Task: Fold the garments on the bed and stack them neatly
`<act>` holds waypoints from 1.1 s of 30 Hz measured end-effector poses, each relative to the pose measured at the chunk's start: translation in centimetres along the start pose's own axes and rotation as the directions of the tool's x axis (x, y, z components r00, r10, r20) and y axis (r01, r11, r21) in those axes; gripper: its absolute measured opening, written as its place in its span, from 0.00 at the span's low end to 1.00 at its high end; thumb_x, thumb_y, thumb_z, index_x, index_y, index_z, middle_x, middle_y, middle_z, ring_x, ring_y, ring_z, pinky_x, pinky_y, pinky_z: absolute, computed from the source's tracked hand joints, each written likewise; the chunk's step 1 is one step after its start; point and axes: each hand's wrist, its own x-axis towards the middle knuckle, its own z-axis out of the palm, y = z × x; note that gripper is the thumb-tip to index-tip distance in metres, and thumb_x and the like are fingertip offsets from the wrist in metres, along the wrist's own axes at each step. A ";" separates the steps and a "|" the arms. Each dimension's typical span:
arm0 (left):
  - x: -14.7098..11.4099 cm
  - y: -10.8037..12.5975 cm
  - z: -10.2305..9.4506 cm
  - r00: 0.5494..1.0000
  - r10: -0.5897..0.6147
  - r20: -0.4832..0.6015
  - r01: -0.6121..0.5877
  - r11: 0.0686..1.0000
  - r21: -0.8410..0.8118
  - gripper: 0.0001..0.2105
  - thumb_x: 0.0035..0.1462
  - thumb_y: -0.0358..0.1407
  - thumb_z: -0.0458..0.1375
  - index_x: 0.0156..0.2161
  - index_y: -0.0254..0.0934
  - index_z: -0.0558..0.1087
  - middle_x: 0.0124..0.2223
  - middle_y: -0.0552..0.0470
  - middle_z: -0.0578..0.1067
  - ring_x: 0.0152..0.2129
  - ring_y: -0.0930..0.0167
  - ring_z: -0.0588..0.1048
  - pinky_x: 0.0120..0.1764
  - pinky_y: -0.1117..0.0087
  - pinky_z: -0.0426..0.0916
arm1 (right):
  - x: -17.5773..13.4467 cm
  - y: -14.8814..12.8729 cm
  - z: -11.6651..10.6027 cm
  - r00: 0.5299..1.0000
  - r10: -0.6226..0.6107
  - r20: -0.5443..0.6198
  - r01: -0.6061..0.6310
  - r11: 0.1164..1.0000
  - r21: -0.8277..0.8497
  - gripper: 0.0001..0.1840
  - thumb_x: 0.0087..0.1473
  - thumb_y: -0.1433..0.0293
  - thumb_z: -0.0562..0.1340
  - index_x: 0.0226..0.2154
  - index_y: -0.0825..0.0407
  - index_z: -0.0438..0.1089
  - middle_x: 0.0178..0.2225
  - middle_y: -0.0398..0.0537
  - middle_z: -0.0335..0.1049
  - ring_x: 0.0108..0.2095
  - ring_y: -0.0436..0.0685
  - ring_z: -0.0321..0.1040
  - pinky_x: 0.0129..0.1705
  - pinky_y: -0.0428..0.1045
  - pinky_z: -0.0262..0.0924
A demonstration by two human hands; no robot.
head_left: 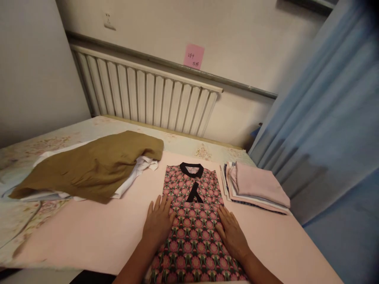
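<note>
A patterned garment [194, 236] in pink, green and black lies on the pink cloth [118, 228] in front of me. It has a black collar [192, 170] at the far end and black ties [194, 194] on its chest. A fold line crosses it just below the ties. My left hand [158, 221] rests open on its left edge, fingers stretched forward. On the opposite edge lies my right hand [232, 230], open with the fingers extended. Neither hand grips the fabric.
To the left, an olive-brown garment [97, 163] covers white clothing in a loose heap. A stack of folded clothes [257, 185] stands at the right. Behind the floral-covered table are a white radiator [148, 90] and a wall with a pink note [194, 56]. Blue curtains [322, 106] hang at right.
</note>
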 end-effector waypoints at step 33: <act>2.1 -3.9 -2.2 0.990 -0.028 0.138 0.080 0.918 -0.389 0.19 0.53 0.27 0.52 0.51 0.37 0.70 0.50 0.47 0.74 0.49 0.66 0.70 0.52 0.64 0.60 | 0.4 0.6 0.6 0.997 0.002 -0.073 0.003 0.998 0.068 0.29 0.64 0.59 0.51 0.64 0.52 0.54 0.65 0.51 0.53 0.65 0.60 0.48 0.66 0.62 0.44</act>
